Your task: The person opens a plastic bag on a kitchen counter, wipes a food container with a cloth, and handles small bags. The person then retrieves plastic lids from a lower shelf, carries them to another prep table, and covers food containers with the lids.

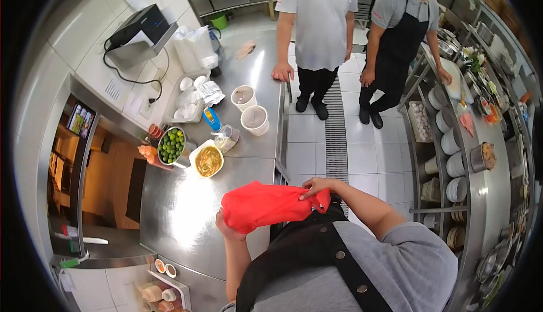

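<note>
A red bag (266, 205), soft and creased, is stretched between my two hands in front of my apron, above the near edge of the steel counter. At its left end my left hand (231, 228) grips it, with most of the fingers hidden behind the cloth-like material. My right hand (317, 187) pinches the other end, where loops that look like handles bunch up. What the bag holds, if anything, cannot be seen. Closest to the bag on the counter is a white bowl of yellow soup or noodles (208, 161).
The steel counter (243, 170) also bears a pot of green limes (172, 147), two lidded white tubs (254, 119), a clear plastic bag (226, 138) and an orange bottle (153, 156). Two people stand beyond it. Shelves with stacked bowls (452, 162) line the right side.
</note>
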`<state>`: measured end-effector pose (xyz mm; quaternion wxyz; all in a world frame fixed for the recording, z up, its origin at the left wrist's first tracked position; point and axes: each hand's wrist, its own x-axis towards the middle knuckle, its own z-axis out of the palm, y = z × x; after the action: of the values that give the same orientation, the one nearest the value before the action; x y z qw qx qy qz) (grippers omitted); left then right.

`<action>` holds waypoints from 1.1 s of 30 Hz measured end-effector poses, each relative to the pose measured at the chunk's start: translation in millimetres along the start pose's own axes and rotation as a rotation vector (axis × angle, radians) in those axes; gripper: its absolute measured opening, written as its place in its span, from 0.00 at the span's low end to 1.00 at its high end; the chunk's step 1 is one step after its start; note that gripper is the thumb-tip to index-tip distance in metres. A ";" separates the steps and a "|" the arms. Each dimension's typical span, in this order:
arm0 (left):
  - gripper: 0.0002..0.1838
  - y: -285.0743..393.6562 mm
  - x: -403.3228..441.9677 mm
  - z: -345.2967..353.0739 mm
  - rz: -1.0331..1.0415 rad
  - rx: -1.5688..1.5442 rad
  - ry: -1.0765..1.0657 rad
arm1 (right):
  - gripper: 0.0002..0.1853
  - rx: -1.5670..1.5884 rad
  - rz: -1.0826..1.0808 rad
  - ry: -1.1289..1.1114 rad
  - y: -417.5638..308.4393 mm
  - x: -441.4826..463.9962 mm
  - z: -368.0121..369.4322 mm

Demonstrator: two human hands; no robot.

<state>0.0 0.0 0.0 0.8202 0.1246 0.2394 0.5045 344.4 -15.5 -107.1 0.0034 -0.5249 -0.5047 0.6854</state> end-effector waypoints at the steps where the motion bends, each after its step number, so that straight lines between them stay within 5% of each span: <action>1: 0.35 -1.4 -0.5 3.4 -0.001 -0.009 -0.017 | 0.43 0.029 -0.016 -0.019 -7.1 -13.6 -0.3; 6: 0.32 -1.4 9.8 8.6 0.117 0.184 -0.009 | 0.49 -0.011 -0.362 0.153 -71.8 -72.3 -5.3; 8: 0.31 2.6 16.9 3.4 0.114 0.194 -0.004 | 0.49 -0.360 -0.497 0.694 -77.7 -62.3 0.3; 11: 0.31 2.4 20.7 2.9 0.053 0.125 -0.020 | 0.42 -0.603 -0.560 1.123 -146.1 -106.3 10.6; 14: 0.33 -8.0 18.7 19.0 0.053 0.207 -0.045 | 0.23 -0.444 -0.991 1.109 -169.3 -100.9 29.6; 17: 0.35 -20.1 19.0 24.6 0.022 0.257 -0.070 | 0.10 -0.142 -0.804 0.284 -176.7 -96.2 44.8; 23: 0.38 -24.7 7.7 37.2 -0.062 0.191 -0.069 | 0.08 0.345 -0.887 0.249 -134.6 -36.8 77.1; 26: 0.41 -26.0 5.3 35.8 -0.111 0.160 -0.109 | 0.03 0.604 -0.728 0.099 -99.3 -0.3 73.9; 29: 0.43 -38.7 -0.4 39.7 -0.199 0.245 -0.153 | 0.08 0.359 -0.719 0.502 -80.8 8.8 80.1; 33: 0.43 -54.3 -8.6 56.1 -0.298 0.174 -0.230 | 0.10 0.819 -0.683 0.454 -103.7 -21.2 43.4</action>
<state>67.6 -30.5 25.9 0.8938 0.2148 0.2026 0.3374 268.1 -5.9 -22.5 0.5356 -0.4221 -0.3259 0.6549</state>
